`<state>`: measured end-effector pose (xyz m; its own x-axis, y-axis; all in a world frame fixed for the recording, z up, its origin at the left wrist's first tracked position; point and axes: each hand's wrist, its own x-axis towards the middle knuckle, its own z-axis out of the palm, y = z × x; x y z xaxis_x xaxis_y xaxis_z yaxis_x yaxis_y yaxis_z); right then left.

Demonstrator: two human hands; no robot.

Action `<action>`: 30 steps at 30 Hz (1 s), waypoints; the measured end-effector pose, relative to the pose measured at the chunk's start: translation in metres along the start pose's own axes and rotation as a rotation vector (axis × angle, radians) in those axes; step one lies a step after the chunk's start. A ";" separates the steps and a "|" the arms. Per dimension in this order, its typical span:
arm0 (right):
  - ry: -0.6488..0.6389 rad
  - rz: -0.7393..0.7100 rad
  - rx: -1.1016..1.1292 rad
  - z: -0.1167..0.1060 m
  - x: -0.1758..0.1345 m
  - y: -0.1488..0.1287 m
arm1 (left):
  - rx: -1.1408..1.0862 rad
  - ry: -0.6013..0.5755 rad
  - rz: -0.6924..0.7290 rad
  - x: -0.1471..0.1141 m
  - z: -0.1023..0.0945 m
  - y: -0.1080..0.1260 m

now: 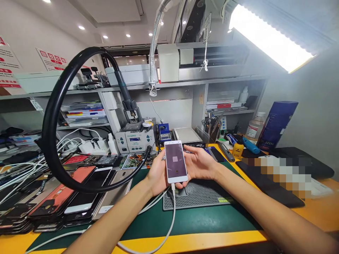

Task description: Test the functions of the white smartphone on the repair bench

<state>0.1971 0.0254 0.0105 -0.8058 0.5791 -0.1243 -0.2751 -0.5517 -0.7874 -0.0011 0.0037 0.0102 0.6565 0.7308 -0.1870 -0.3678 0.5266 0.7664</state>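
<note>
A white smartphone (176,162) is held upright and tilted back near the middle of the view. Its lit screen is dark purple with a small pale square. A white charging cable (174,204) is plugged into its bottom edge. My left hand (156,174) grips the phone along its left side, with part of the fingers hidden behind it. From the other side, my right hand (200,164) cups the phone's right edge, its thumb near the upper corner. Some of its fingers pass out of sight behind the phone. Beneath lies a grey perforated mat (201,197).
Stacked phones and screens (82,192) fill the left bench, under a looping black hose (49,116). A soldering station (136,141) stands behind. On the right are a yellow bottle (237,150), a black pad (267,183) and a blurred patch. A bright lamp (270,37) hangs above.
</note>
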 end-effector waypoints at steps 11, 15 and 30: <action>0.030 -0.133 0.212 0.003 0.005 0.005 | 0.435 0.263 0.194 -0.002 -0.016 0.021; 0.121 -0.210 0.281 0.015 0.007 0.013 | 0.731 0.605 0.387 -0.028 -0.007 0.027; 0.208 -0.303 0.359 0.037 0.004 0.017 | 1.493 0.898 0.360 -0.044 0.054 -0.055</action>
<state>0.1698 -0.0042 0.0190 -0.5506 0.8319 -0.0694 -0.6719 -0.4909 -0.5545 0.0264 -0.0809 0.0094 -0.0286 0.9690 0.2455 0.7902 -0.1285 0.5993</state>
